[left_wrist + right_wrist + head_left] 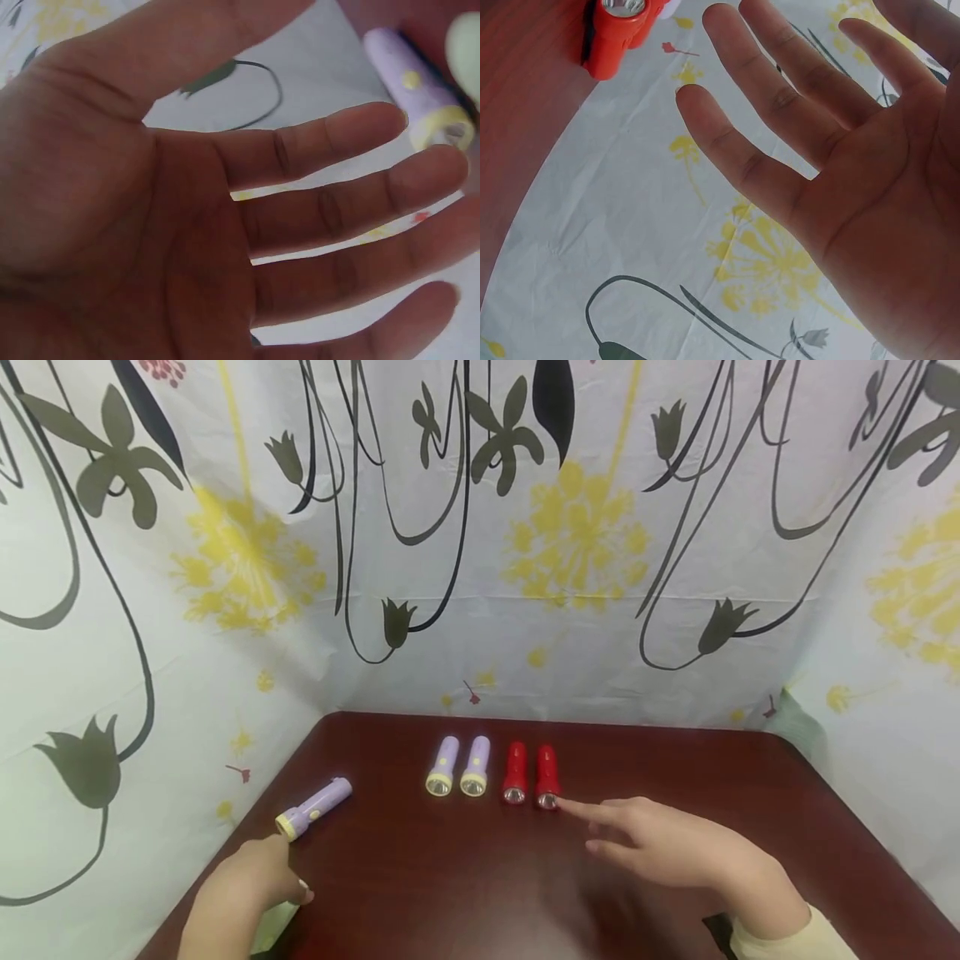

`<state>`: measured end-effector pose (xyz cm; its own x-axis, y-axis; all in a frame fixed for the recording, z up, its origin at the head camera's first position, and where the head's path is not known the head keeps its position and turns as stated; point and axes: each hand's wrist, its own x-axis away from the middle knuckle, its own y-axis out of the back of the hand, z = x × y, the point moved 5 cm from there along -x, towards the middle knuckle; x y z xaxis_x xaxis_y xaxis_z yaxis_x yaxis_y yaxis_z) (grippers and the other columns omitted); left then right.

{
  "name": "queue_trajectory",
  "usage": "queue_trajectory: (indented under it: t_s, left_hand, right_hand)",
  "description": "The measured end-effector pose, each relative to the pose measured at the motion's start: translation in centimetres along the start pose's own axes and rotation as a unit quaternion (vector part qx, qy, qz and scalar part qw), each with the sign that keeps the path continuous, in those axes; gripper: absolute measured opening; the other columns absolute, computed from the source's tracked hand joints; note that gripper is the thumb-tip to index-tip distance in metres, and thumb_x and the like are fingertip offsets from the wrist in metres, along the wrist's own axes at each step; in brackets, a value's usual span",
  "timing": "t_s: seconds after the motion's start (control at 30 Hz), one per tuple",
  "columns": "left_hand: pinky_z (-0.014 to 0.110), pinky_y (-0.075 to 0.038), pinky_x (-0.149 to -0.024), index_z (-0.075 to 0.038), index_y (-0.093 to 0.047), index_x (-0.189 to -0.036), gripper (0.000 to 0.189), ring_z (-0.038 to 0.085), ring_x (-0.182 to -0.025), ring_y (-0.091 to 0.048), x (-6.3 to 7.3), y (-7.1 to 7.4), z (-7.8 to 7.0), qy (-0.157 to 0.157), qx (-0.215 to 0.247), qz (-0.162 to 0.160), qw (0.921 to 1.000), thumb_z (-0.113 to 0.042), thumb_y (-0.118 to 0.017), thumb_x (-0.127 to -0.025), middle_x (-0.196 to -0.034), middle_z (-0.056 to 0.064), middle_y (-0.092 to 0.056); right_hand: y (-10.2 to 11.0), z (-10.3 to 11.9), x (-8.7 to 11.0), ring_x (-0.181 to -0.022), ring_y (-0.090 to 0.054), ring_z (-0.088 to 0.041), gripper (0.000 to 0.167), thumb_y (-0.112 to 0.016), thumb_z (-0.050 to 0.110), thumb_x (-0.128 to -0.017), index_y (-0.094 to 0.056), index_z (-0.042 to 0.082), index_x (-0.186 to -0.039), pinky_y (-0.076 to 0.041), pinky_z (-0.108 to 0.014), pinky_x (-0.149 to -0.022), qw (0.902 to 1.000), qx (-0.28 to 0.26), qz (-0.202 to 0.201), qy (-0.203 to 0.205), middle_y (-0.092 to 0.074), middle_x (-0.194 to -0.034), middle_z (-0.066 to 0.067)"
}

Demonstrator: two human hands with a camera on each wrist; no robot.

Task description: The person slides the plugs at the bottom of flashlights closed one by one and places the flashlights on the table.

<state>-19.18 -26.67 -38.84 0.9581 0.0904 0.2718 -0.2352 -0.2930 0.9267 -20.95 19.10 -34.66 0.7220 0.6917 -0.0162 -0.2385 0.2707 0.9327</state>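
Observation:
Two lavender flashlights, the left one (442, 766) and its neighbour (475, 767), lie side by side at the table's far middle. Right of them are two red flashlights, an inner one (515, 772) and an outer one (547, 777). All have their lens ends toward me. A third lavender flashlight (313, 808) lies slanted at the left, with my left hand (251, 881) just in front of its yellow lens end. In the left wrist view that hand's fingers are straight and spread. My right hand (660, 842) extends its index finger to the outer red flashlight's lens end; it holds nothing.
The dark red-brown table (450, 877) meets a white floral cloth (465, 568) at the back and sides. A pale green piece (274, 927) shows under my left wrist, and a black piece (720, 933) beside my right sleeve (795, 939).

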Motion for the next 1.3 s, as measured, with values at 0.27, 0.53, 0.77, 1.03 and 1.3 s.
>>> queue_trajectory:
  t_s: [0.27, 0.53, 0.77, 1.03, 1.3]
  left_hand:
    - [0.052, -0.057, -0.078, 0.007, -0.062, -0.100, 0.049, 0.025, -0.082, -0.061, 0.1, -1.6, 1.3, -0.005, 0.005, 0.021, 0.9998, -0.025, -0.093, -0.080, -0.089, 0.011, -0.066]
    - [0.049, -0.056, -0.073, 0.006, -0.062, -0.101, 0.046, 0.028, -0.080, -0.060, -0.6, -3.4, 3.7, 0.008, 0.012, 0.018, 0.9997, -0.021, -0.093, -0.079, -0.087, 0.012, -0.064]
    - [0.045, -0.055, -0.072, 0.004, -0.062, -0.099, 0.039, 0.025, -0.078, -0.060, -1.0, -3.4, 3.7, -0.014, 0.026, 0.018, 0.9994, -0.015, -0.089, -0.079, -0.086, 0.009, -0.063]
    - [0.037, -0.051, -0.069, 0.000, -0.065, -0.108, 0.027, 0.020, -0.080, -0.059, -1.4, -2.6, 1.8, -0.105, 0.130, 0.023, 0.9857, -0.016, -0.077, -0.090, -0.091, 0.003, -0.065]
    - [0.024, -0.048, -0.068, -0.007, -0.066, -0.119, 0.028, 0.003, -0.076, -0.056, -0.1, -0.6, -2.8, -0.277, 0.155, 0.018, 0.9480, -0.024, -0.072, -0.097, -0.091, -0.004, -0.065]
  right_hand:
    - [-0.2, 0.4, 0.9, -0.110, -0.064, 0.000, 0.056, -0.063, 0.036, -0.107, -0.046, 0.036, -0.160, -0.059, -0.037, -0.098, 0.9996, 0.016, -0.012, 0.021, -0.069, -0.134, 0.015]
    - [-0.7, 0.0, 0.9, -0.119, -0.068, -0.009, 0.057, -0.066, 0.036, -0.105, -0.047, 0.039, -0.159, -0.059, -0.041, -0.101, 0.9998, 0.019, -0.001, 0.003, -0.069, -0.137, 0.015]
    - [-0.9, -0.2, 0.6, -0.115, -0.066, -0.005, 0.056, -0.065, 0.037, -0.106, -0.048, 0.039, -0.159, -0.059, -0.040, -0.100, 1.0000, 0.004, 0.007, 0.002, -0.069, -0.135, 0.015]
    - [-0.8, -0.2, 0.8, -0.112, -0.064, 0.001, 0.056, -0.065, 0.037, -0.106, -0.048, 0.037, -0.159, -0.059, -0.038, -0.100, 0.9999, -0.003, 0.003, 0.011, -0.069, -0.137, 0.014]
    - [-0.7, -0.2, 1.1, -0.114, -0.066, 0.003, 0.057, -0.065, 0.035, -0.106, -0.046, 0.036, -0.161, -0.059, -0.039, -0.102, 0.9999, -0.009, 0.001, 0.009, -0.068, -0.142, 0.012]
